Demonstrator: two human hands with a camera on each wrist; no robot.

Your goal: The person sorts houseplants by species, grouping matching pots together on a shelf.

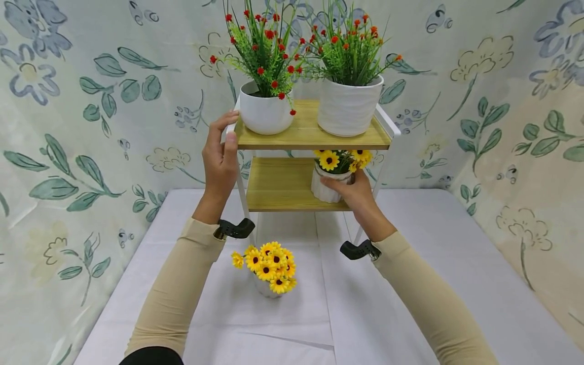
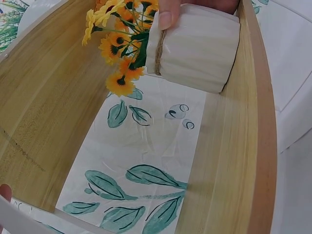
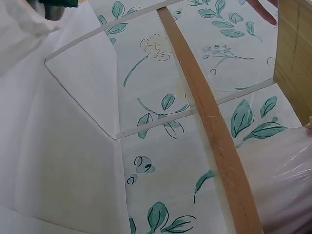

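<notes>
A two-tier stand has a wooden upper shelf (image 1: 303,137), a wooden lower shelf (image 1: 278,187) and white side frames. My left hand (image 1: 220,159) grips the upper shelf's left side rail, thumb in front. On the right part of the lower shelf, my right hand (image 1: 358,195) holds a white flowerpot (image 1: 325,187) with yellow flowers (image 1: 329,160), its thumb across the front. The left wrist view shows the same flowerpot (image 2: 200,48) with twine round its rim and a thumb (image 2: 166,14) on it. In the right wrist view, the lower shelf's edge (image 3: 214,126) crosses the middle.
Two white pots, a rounded one (image 1: 266,114) and a ridged one (image 1: 350,109), hold red-flowered plants on the upper shelf. Another pot of yellow flowers (image 1: 271,266) stands on the white-covered table (image 1: 292,324) in front. A floral backdrop (image 1: 128,142) hangs behind.
</notes>
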